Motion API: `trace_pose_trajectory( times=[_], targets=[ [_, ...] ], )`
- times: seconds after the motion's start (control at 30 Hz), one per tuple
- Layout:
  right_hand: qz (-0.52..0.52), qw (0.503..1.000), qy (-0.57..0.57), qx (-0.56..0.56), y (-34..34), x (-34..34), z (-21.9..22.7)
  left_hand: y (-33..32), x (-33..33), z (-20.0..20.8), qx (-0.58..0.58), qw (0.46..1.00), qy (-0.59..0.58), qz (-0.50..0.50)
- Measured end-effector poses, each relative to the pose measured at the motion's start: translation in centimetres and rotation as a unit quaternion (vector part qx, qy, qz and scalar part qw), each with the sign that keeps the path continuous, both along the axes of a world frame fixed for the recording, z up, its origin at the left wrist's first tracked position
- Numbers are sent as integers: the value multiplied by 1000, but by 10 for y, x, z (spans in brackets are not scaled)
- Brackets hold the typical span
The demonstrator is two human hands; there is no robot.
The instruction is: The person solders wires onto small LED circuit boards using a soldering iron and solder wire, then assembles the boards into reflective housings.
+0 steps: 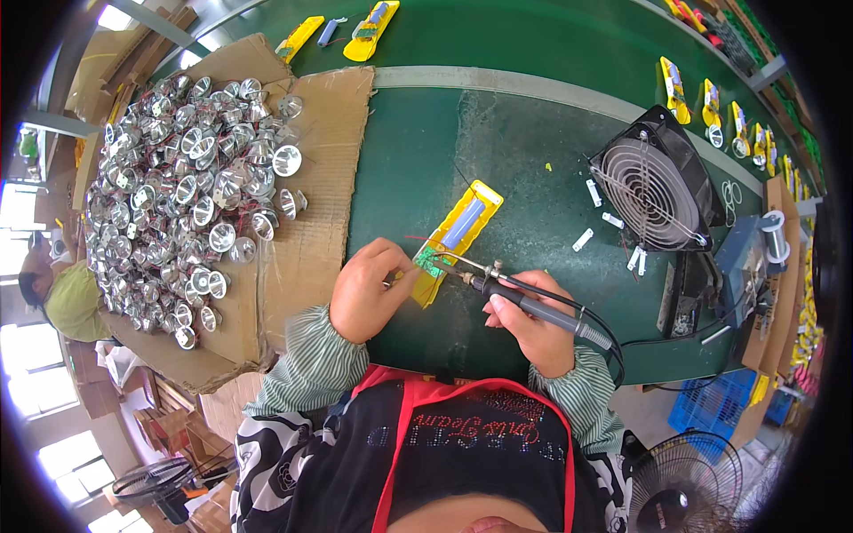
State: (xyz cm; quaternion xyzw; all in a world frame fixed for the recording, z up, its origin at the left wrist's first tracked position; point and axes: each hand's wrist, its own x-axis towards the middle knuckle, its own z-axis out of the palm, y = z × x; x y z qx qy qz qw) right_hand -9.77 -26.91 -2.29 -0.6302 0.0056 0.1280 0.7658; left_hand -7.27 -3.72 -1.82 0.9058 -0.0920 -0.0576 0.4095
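In my right hand (538, 324) is a soldering iron (533, 306) with a grey handle, gripped like a pen, a thin metal guide tube clamped along its front. Its tip reaches a small green circuit board (430, 260) at the near end of a yellow plastic housing half (484, 197). A blue-purple cylindrical battery (464, 224) lies in that housing, and thin wires run by the board. My left hand (371, 289) is closed at the board's left edge, thumb and fingertips pinched together; what they hold is hidden.
Silvery reflectors (187, 186) with wires lie heaped on cardboard (311, 204) at left. A black fan with a wire guard (649, 191), small white strips (583, 240) and a solder spool (776, 240) stand or lie at right. More yellow housings (371, 31) line the far green belt (498, 44).
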Motion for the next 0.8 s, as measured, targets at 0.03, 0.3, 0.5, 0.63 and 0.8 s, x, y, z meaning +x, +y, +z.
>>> trace_pose_trajectory(
  times=[0.03,0.3,0.5,0.63,0.8],
  targets=[
    [17,1000,-17,-13,-1,0,-1,0,0,0,0,1000,1,0],
    [-15,1000,3,-5,-2,-1,2,-1,-1,-2,4,1000,7,6],
    [-35,999,5,2,-14,-4,14,-1,-2,-1,4,1000,6,7],
    [-48,999,-5,-7,-20,-6,14,-1,-2,-2,6,1000,2,9],
    [-82,997,-8,-9,-28,-8,16,3,-5,3,78,992,-78,-64]
  ],
)
